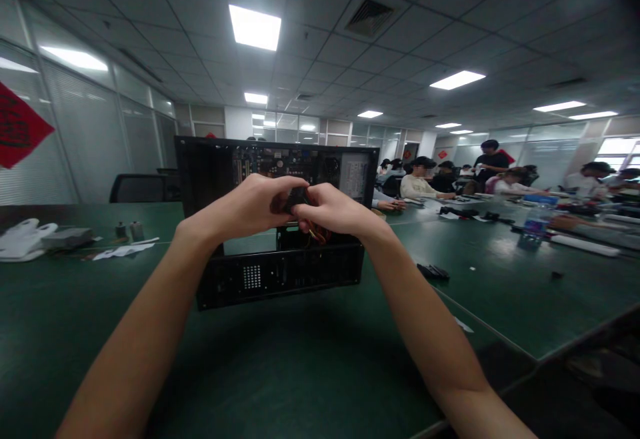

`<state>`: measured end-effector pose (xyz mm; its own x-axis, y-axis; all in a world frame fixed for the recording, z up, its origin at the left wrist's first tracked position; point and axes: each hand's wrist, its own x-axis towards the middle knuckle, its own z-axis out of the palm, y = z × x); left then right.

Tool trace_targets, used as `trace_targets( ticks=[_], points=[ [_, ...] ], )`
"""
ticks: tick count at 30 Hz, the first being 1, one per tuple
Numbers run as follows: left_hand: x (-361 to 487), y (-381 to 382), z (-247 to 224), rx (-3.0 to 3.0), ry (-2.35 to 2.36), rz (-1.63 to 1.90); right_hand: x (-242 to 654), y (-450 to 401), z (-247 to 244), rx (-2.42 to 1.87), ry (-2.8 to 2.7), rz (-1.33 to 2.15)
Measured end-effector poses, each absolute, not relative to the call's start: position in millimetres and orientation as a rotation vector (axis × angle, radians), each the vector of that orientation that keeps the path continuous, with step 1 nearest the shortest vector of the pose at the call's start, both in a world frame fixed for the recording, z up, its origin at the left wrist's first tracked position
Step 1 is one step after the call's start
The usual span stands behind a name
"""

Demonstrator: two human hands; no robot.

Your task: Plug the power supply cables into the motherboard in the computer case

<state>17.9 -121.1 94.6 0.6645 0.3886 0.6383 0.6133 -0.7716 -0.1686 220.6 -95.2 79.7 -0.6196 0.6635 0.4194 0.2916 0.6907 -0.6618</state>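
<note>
In the head view, a person's left grip (245,207) and right grip (337,209) close on a small dark part (299,197) before the open side of a black computer case (310,271) standing on the green desk (260,365); orange wires (320,232) hang just beneath the right grip.

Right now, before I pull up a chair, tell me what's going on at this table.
A person has their left hand and right hand together in front of an open black computer case, fingers closed around a dark part too shadowed to identify. Coloured wires hang just below the right hand. The motherboard shows inside the case, behind the hands. Farther off on the right, other people sit along the green table.
</note>
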Motion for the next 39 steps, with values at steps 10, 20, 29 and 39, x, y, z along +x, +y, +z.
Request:
trace_targets(
  ticks=[10, 20, 29, 39],
  points=[
    [18, -115, 92, -2.354, -0.662, -0.944, 218, -89, 78, -0.636, -2.136, 0.687],
    [25, -107, 84, -1.966, -0.672, -0.974, 211, -71, 77, -0.462, -2.002, 0.452],
    [11, -83, 71, -1.899, -0.669, -1.082, 216, -49, 65, -0.518, -1.809, -0.211],
    [2, -45, 43, -2.052, -1.031, -1.076, 194, -11, 32, -0.765, -2.138, -0.678]
  ],
)
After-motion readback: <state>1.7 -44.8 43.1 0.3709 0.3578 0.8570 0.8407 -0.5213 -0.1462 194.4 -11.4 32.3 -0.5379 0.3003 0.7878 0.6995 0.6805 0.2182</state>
